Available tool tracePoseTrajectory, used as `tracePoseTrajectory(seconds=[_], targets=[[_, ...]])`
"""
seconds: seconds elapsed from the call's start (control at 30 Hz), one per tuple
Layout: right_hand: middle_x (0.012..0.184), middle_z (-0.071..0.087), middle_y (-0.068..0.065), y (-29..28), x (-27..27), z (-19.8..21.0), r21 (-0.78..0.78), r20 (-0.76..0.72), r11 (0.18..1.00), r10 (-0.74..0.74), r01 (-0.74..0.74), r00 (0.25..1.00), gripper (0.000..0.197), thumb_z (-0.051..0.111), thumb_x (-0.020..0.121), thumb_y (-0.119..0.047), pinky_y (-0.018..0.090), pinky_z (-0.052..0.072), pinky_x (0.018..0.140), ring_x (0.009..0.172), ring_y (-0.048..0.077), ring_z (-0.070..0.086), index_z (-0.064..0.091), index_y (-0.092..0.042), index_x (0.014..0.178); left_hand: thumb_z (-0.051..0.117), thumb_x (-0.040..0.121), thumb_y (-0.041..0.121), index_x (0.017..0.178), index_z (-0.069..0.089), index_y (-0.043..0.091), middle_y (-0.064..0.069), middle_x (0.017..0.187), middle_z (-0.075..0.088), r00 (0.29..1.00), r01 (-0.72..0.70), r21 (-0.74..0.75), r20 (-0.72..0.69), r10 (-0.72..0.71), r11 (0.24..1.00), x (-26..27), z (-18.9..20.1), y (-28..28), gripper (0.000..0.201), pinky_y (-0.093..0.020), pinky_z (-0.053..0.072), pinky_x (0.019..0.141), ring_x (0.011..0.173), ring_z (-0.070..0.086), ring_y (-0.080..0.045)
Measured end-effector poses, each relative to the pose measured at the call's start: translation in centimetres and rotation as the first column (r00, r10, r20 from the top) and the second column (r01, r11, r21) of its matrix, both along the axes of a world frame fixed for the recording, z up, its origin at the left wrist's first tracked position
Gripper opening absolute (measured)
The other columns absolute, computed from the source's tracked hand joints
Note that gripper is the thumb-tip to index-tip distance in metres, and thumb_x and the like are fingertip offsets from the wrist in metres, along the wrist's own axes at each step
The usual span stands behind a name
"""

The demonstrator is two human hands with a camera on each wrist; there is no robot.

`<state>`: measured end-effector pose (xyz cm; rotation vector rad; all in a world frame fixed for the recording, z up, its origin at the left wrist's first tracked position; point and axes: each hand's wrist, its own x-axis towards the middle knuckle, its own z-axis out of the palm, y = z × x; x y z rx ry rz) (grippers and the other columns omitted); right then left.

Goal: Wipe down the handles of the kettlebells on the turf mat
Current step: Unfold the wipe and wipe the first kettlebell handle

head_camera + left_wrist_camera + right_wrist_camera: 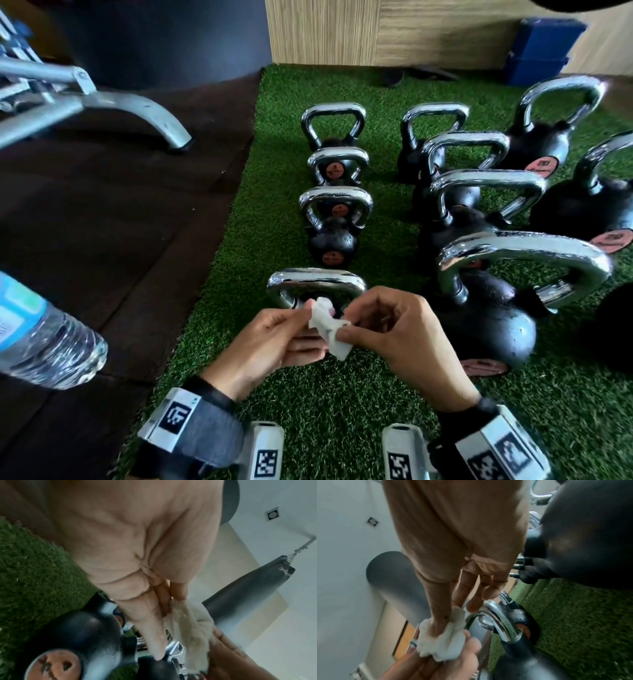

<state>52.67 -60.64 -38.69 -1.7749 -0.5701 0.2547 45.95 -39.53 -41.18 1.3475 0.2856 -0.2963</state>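
Both hands are meeting over the turf mat (239,219), sharing a small crumpled white wipe (329,325). The left hand (263,346) is pinching the wipe's upper end between thumb and forefinger, its other fingers lying fairly straight beneath the wad. The right hand (397,339) is pinching the lower end between thumb tip and forefinger, with the remaining fingers loosely curled behind. Just beyond the fingertips, the chrome handle (315,282) of the nearest small kettlebell (518,623) is standing upright, apart from the wipe. Further out past the fingers, more small kettlebells (332,226) are lining up in a row. To the right of the right hand's knuckles, a large kettlebell (493,308) is sitting close by, with larger ones behind it. Well to the left of the left hand, a plastic water bottle (41,339) is lying over the dark floor.
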Motion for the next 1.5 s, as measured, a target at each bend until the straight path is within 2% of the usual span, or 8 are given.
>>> tracePoseTrajectory(seconds=[0.2,0.37,0.5,0.67,0.83,1.03,1.3,1.5], targets=[[0.068,0.062,-0.008,2.3,-0.1,0.4,-0.035,0.26,0.963,-0.248,0.266,0.933,0.03,0.087,0.065,-0.033,0.015,0.04,0.049,0.054,0.003,0.051,0.059,-0.026,0.071,0.065,0.092,0.025,0.116,0.076,0.009,-0.019,0.117,0.074,0.976,-0.088,-0.176,0.183,0.121,0.98,0.0,0.7,-0.9,0.031,-0.025,0.06,0.086,0.107,0.074,-0.025],[0.089,0.061,-0.009,1.6,0.5,-1.0,0.058,0.224,0.97,-0.245,0.238,0.943,0.035,0.08,0.071,-0.031,0.019,0.049,0.064,0.075,0.009,0.059,0.062,-0.034,0.101,0.076,0.082,0.022,0.11,0.08,0.022,-0.002,0.115,0.077,0.883,-0.312,0.076,0.39,0.259,0.947,0.6,2.1,-1.2,0.028,-0.02,0.058,0.086,0.109,0.073,-0.015],[0.115,0.063,-0.007,1.6,1.5,-4.4,-0.003,0.009,0.934,-0.357,0.357,0.934,0.059,0.084,0.071,-0.02,0.039,0.055,0.088,0.106,0.012,0.061,0.055,-0.031,0.122,0.074,0.092,0.009,0.12,0.076,0.013,0.008,0.12,0.074,0.671,-0.612,0.515,0.74,0.049,0.6,1.5,3.2,-0.8,0.028,-0.017,0.057,0.09,0.109,0.07,0.0],[0.093,0.076,-0.011,3.1,3.2,-7.5,-0.083,-0.235,0.978,-0.208,0.193,0.95,0.035,0.087,0.071,-0.031,0.028,0.058,0.083,0.091,0.004,0.07,0.069,-0.032,0.101,0.07,0.092,0.001,0.122,0.074,0.01,0.001,0.126,0.072,0.725,-0.543,0.781,0.621,-0.297,0.309,3.1,3.9,-2.4,0.031,-0.024,0.054,0.1,0.116,0.068,-0.008],[0.08,0.071,-0.025,3.3,3.4,-8.9,-0.188,-0.095,0.954,-0.253,0.232,0.963,0.022,0.084,0.071,-0.044,0.002,0.045,0.058,0.081,-0.016,0.062,0.069,-0.04,0.087,0.071,0.093,0.005,0.12,0.076,0.013,0.007,0.122,0.073,0.708,-0.603,0.724,0.679,-0.193,0.335,2.3,3.5,0.2,0.029,-0.018,0.053,0.098,0.112,0.069,-0.001],[0.082,0.072,-0.023,3.1,3.5,-9.4,-0.19,-0.073,0.949,-0.269,0.252,0.96,0.025,0.083,0.07,-0.047,0.004,0.046,0.059,0.08,-0.013,0.063,0.071,-0.037,0.089,0.069,0.095,0.005,0.126,0.072,0.015,0.011,0.127,0.07,0.689,-0.601,0.731,0.679,-0.253,0.324,1.8,2.3,1.3,0.033,-0.016,0.051,0.101,0.118,0.064,0.004],[0.089,0.073,-0.017,3.2,3.2,-9.4,-0.209,-0.059,0.942,-0.282,0.264,0.958,0.032,0.081,0.073,-0.048,0.008,0.049,0.065,0.085,-0.007,0.066,0.072,-0.033,0.1,0.069,0.094,0.003,0.119,0.075,0.009,0.012,0.113,0.074,0.669,-0.701,0.601,0.741,0.062,0.383,1.3,-0.7,2.9,0.026,-0.001,0.049,0.078,0.099,0.07,0.007],[0.093,0.073,-0.017,3.3,3.1,-9.4,-0.2,-0.075,0.943,-0.286,0.267,0.955,0.038,0.081,0.073,-0.046,0.015,0.053,0.074,0.09,-0.005,0.066,0.072,-0.032,0.107,0.065,0.097,0.007,0.126,0.067,0.016,0.016,0.108,0.075,0.679,-0.698,0.398,0.631,0.375,0.595,1.7,-4.4,4.0,0.031,-0.017,0.058,0.086,0.098,0.074,-0.004]])
